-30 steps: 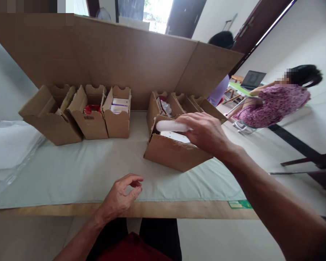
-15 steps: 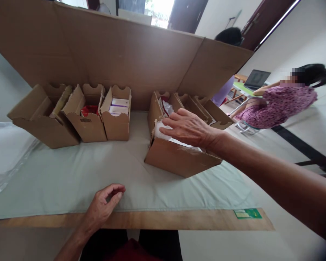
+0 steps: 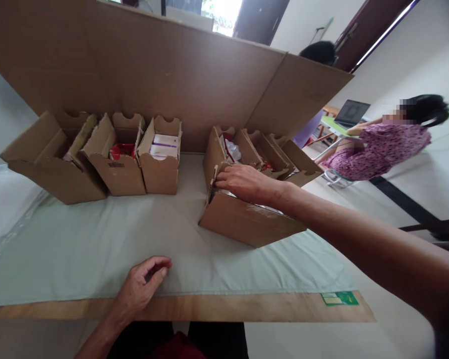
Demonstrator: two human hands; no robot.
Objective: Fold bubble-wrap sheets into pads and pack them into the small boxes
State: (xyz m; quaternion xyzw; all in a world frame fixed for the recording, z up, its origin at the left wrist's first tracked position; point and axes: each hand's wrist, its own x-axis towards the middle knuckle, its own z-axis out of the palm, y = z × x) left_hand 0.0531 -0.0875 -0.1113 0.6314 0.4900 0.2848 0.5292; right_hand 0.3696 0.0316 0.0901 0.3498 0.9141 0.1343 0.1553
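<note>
My right hand [image 3: 247,183] reaches into the front cardboard box [image 3: 243,224]. Its fingers lie flat and together on white packets [image 3: 270,207] inside, and the fingertips sit against the box's left flap. My left hand [image 3: 140,289] rests at the front edge of the pale green cloth [image 3: 97,244], loosely curled with thumb against forefinger and nothing seen in it. Behind the front box stands a group of open boxes [image 3: 269,149]; one holds a crumpled white bag [image 3: 232,148].
Three open boxes stand at the left: one with brown pieces [image 3: 56,174], one with red contents [image 3: 121,172], one with white cartons [image 3: 160,169]. A tall cardboard screen [image 3: 172,75] closes the back. Clear plastic sheets [image 3: 3,204] lie far left. A person in a patterned dress [image 3: 377,144] sits by a laptop [image 3: 349,112].
My right hand lowered a white packet into the front box and now presses flat on it. My left hand slid back left toward the table edge.
</note>
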